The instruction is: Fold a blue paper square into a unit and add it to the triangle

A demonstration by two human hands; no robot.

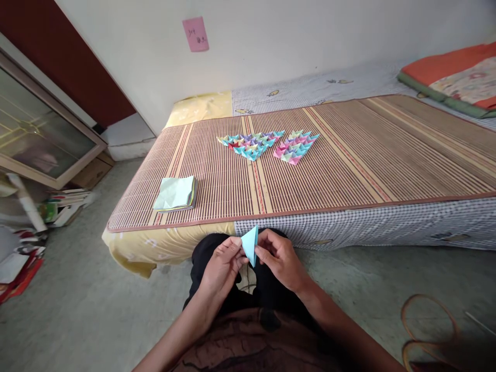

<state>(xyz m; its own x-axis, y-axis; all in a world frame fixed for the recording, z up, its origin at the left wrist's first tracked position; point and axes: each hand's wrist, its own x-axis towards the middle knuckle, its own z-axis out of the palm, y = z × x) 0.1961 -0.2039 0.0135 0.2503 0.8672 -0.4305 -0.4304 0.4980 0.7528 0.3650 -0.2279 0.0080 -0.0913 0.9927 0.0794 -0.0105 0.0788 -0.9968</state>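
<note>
A light blue sheet of paper folded into a triangle [250,245] is held upright above my knees, in front of the bed's edge. My left hand [228,260] pinches its left corner between thumb and fingers. On the other side, my right hand [279,257] has its thumb and fingers closed at the long folded edge. On the striped mat ahead stand two groups of small folded paper pieces, a wider group [253,143] on the left and a smaller group [296,147] on the right, in blue, pink, yellow and purple.
A stack of square paper [175,193] lies near the front left of the bamboo mat [217,191], which covers the bed. Folded bedding [457,77] is at the far right. Cabinet doors [42,124] and piled papers stand left; a looped brown object [426,325] is on the floor right.
</note>
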